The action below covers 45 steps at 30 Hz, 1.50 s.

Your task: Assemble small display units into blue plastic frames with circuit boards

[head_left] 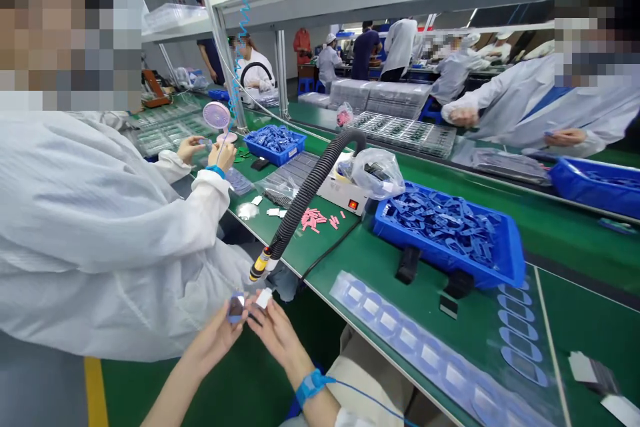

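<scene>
My left hand (219,337) pinches a small dark piece with a blue rim (236,308). My right hand (276,335) holds a small white tab (263,298) between its fingertips, right next to that piece. A blue wrist strap (311,387) circles my right wrist. Just above my hands hangs the yellow-and-black nozzle (259,265) of a black corrugated hose (310,193). To the right, a clear film strip (400,333) with blue-edged pieces lies on the green workbench (480,320).
A co-worker in a white smock (100,227) leans in at the left, hands near a pink fan (217,116). A white heated unit (340,190), pink pieces (313,218) and blue trays of parts (445,230) stand on the bench. Another worker (545,107) reaches across opposite.
</scene>
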Tool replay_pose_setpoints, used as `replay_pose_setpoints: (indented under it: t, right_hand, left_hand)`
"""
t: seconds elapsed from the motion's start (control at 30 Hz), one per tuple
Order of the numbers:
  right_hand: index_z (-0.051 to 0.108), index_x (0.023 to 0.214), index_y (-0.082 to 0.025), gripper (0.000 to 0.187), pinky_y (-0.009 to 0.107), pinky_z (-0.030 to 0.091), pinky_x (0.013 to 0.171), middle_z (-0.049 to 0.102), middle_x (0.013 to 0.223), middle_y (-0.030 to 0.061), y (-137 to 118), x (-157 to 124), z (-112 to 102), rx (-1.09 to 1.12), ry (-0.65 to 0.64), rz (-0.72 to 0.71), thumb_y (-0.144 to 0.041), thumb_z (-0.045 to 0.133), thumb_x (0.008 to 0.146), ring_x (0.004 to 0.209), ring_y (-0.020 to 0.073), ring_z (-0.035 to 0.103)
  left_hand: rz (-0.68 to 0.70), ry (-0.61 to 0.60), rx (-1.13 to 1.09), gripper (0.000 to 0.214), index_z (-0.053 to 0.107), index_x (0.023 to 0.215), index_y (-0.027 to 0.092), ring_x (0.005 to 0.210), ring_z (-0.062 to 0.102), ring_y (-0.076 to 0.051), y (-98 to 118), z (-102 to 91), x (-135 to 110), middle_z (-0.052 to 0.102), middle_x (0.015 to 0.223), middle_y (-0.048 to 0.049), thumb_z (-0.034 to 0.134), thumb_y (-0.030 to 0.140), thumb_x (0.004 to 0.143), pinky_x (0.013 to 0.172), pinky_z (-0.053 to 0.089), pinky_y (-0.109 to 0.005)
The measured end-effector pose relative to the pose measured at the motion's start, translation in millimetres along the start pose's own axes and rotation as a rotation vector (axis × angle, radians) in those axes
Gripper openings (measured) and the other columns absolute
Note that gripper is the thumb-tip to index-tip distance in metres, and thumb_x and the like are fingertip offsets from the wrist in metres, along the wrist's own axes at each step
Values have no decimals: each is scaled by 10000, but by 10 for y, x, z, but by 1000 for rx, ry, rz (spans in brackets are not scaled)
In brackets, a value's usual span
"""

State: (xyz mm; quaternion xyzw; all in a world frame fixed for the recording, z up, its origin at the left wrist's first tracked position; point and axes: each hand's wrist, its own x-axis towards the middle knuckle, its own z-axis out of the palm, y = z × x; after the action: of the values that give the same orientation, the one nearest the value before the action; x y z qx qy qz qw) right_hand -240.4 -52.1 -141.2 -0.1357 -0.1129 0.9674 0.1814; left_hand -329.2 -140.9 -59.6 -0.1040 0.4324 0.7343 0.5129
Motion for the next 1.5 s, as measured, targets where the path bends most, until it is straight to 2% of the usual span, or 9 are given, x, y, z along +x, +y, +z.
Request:
replay_pose_setpoints:
  t: [0.17, 0.43, 0.6, 0.8, 0.9, 1.0, 1.07, 1.27, 1.5]
  right_hand:
    - [575, 1119, -147, 263, 387, 519, 824, 608, 1131, 66, -77, -74, -184, -21, 66, -48, -303, 572, 907, 963, 187, 615]
    - [577, 1098, -142, 283, 362, 534, 767, 626, 1048, 58, 42, 185, 393, -95, -52, 54, -359, 545, 919, 880, 169, 630]
    - [608, 1006, -129, 216, 330, 536, 729, 646, 967, 38, 35, -197, 329, -205, -51, 139, -319, 564, 912, 810, 145, 635]
    - [683, 948, -101, 386, 267, 487, 711, 674, 829, 41, -606, -1351, 71, -255, 98, 8, -374, 794, 699, 744, 125, 638]
    - [698, 979, -144, 439, 255, 471, 737, 684, 883, 48, -1085, -2020, 60, -251, 185, -151, -383, 836, 637, 790, 126, 641]
    - [692, 983, -164, 479, 237, 458, 717, 682, 874, 42, -1460, -2587, 108, -237, 252, -336, -399, 856, 599, 770, 118, 626]
    - [669, 1005, -196, 514, 222, 445, 686, 674, 828, 19, -1631, -2871, 186, -222, 289, -469, -426, 857, 585, 717, 104, 606]
    - [596, 944, -273, 411, 207, 421, 596, 606, 735, -27, -1967, -3294, 590, -140, 319, -754, -521, 771, 666, 601, 91, 523]
    - [575, 851, -248, 293, 181, 439, 553, 523, 678, -40, -2050, -3296, 712, -75, 163, -777, -509, 680, 772, 465, 53, 378]
  left_hand:
    - [-79, 27, 66, 219, 596, 1101, 72, 705, 726, -154, -51, 116, 324, 744, 897, -94, 525, 163, 914, 590, 609, -240]
    - [5, 155, 110, 250, 619, 970, 98, 623, 736, -172, 128, -333, -340, 772, 784, -91, 383, 29, 926, 526, 611, -222]
    - [58, 184, 107, 336, 540, 1182, 122, 656, 742, -153, 163, -253, -226, 785, 809, -56, 344, 8, 934, 553, 617, -201]
    - [-67, 112, 166, 435, 411, 1357, 121, 656, 745, -153, -238, 271, 67, 784, 774, -46, 321, 18, 944, 561, 615, -186]
    - [-172, 7, 225, 370, 582, 1209, 164, 652, 743, -149, -621, 672, -93, 784, 768, -34, 408, 16, 918, 580, 614, -191]
    - [-334, -172, 277, 166, 719, 945, 106, 721, 737, -189, -1067, 1218, -407, 774, 842, -89, 693, 126, 782, 645, 616, -237]
    - [-431, -276, 307, 310, 736, 901, 85, 710, 727, -225, -1335, 1622, -643, 760, 799, -104, 822, 222, 637, 619, 612, -270]
    - [-516, -682, 212, 290, 741, 946, 216, 841, 685, -149, -1771, 2480, -1180, 750, 891, -24, 747, 393, 715, 694, 551, -201]
    - [-590, -743, 138, 267, 741, 958, 241, 859, 692, -117, -1870, 2656, -1393, 770, 923, 19, 746, 367, 723, 726, 508, -160]
